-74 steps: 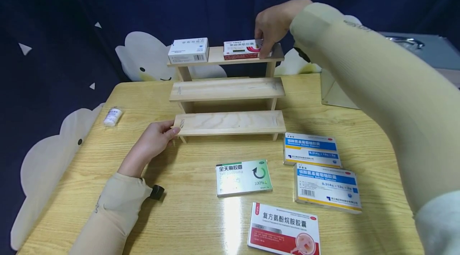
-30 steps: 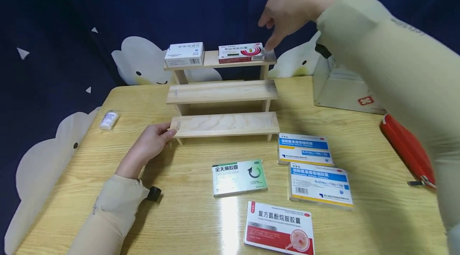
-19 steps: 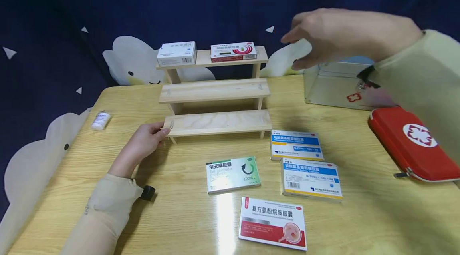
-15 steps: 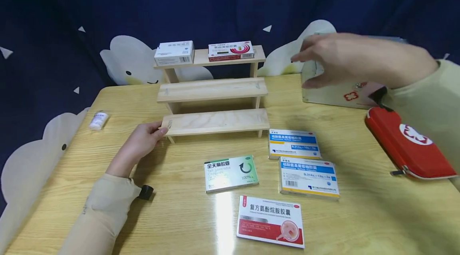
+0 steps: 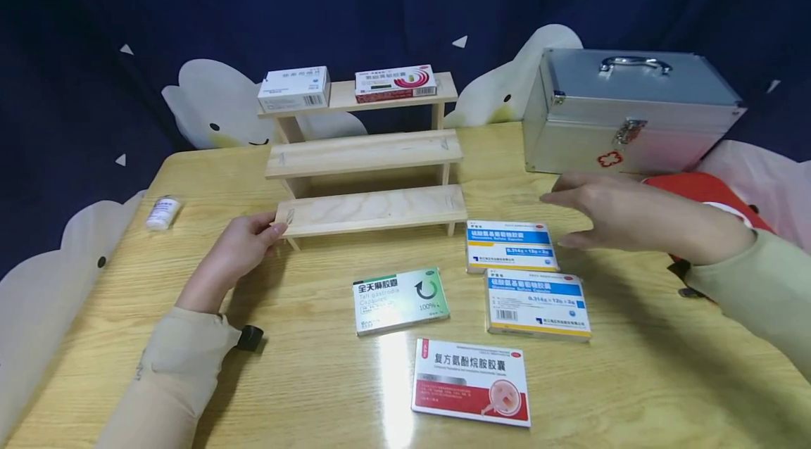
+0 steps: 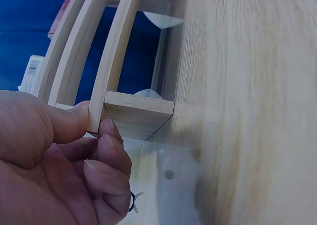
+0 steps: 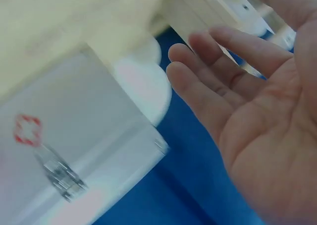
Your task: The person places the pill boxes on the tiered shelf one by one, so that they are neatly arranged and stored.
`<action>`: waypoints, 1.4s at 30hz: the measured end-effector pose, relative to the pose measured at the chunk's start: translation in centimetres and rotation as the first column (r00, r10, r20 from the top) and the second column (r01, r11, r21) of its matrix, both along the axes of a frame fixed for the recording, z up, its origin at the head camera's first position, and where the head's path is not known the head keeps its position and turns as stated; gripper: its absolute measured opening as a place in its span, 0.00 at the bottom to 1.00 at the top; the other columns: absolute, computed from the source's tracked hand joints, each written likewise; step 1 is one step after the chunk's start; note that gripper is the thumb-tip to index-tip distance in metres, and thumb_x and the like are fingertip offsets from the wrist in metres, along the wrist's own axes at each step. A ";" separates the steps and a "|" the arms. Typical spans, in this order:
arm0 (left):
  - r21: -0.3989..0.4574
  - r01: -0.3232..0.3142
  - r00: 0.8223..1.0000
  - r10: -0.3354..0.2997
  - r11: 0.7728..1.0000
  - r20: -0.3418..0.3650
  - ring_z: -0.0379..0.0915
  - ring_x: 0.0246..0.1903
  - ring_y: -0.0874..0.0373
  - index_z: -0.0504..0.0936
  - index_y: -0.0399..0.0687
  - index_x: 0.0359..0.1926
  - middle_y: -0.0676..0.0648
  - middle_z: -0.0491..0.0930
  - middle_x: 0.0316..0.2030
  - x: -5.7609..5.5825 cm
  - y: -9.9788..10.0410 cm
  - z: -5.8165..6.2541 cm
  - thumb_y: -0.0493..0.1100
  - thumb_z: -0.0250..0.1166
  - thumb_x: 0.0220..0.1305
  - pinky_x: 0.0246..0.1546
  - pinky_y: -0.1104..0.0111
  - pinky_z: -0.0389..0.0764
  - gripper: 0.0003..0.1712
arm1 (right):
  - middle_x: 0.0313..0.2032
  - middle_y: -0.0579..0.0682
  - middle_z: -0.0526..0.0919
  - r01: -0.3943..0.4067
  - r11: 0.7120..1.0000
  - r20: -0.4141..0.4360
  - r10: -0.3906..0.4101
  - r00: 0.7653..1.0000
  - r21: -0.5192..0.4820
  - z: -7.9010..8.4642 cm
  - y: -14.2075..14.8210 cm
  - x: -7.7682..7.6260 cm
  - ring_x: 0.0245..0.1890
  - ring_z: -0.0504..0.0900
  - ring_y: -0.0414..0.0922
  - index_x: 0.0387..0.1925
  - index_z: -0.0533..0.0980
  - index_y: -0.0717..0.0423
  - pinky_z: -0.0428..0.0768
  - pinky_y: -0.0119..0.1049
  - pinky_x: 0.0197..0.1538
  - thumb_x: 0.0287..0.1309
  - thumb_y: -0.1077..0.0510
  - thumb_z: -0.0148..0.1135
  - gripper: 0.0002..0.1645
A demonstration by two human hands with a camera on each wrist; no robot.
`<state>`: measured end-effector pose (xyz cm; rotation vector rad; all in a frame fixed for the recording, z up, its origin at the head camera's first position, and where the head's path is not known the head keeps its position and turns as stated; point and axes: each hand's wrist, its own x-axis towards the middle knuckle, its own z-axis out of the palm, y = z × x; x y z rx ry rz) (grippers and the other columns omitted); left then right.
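My left hand pinches the left end of the lowest board of a three-step wooden display shelf; the left wrist view shows thumb above and fingers below the board. On the top step sit a white medicine box and a red-and-white medicine box. My right hand holds nothing, its fingers apart, just right of two blue-and-white medicine boxes on the table. In the right wrist view its palm is bare. A green-and-white box and another red-and-white box lie nearer the front.
An aluminium case with a handle stands at the back right. Partly behind my right hand lies a red zip pouch. A small white bottle is at the table's left side. A dark blue curtain hangs behind.
My right hand let go of the red-and-white box on the top step, then moved right and down towards the blue-and-white boxes. The left hand keeps its grip. The head view has shifted right.
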<state>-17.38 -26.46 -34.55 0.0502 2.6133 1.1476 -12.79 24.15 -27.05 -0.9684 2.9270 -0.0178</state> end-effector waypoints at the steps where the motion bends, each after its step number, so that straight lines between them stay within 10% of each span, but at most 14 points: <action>1: 0.001 -0.004 1.000 0.004 1.000 0.002 0.68 0.38 0.47 0.62 0.36 0.73 0.38 0.73 0.41 0.0 0.0 0.0 0.47 0.48 0.79 0.33 0.66 0.71 0.29 | 0.49 0.55 0.78 0.001 1.000 0.014 -0.001 1.000 -0.003 -0.6 0.1 0.1 0.42 0.79 0.49 0.56 0.80 0.62 0.81 0.48 0.43 0.45 0.50 0.81 0.37; 14: 0.006 -0.007 1.000 0.007 1.000 0.001 0.68 0.37 0.48 0.63 0.37 0.72 0.38 0.72 0.39 0.0 -0.1 0.2 0.47 0.48 0.79 0.32 0.66 0.70 0.28 | 0.53 0.58 0.77 -0.024 0.998 0.108 0.029 0.994 -0.051 -4.7 0.5 -0.3 0.49 0.79 0.52 0.57 0.78 0.63 0.80 0.52 0.48 0.46 0.48 0.80 0.39; 42: 0.021 0.002 1.000 -0.002 1.000 -0.003 0.67 0.35 0.48 0.64 0.36 0.71 0.39 0.72 0.37 -0.1 -0.1 -0.1 0.46 0.48 0.79 0.30 0.67 0.69 0.27 | 0.51 0.56 0.76 0.031 0.997 0.290 -0.052 0.956 0.074 -5.3 -0.1 -2.4 0.44 0.77 0.48 0.62 0.73 0.63 0.77 0.52 0.51 0.44 0.46 0.79 0.46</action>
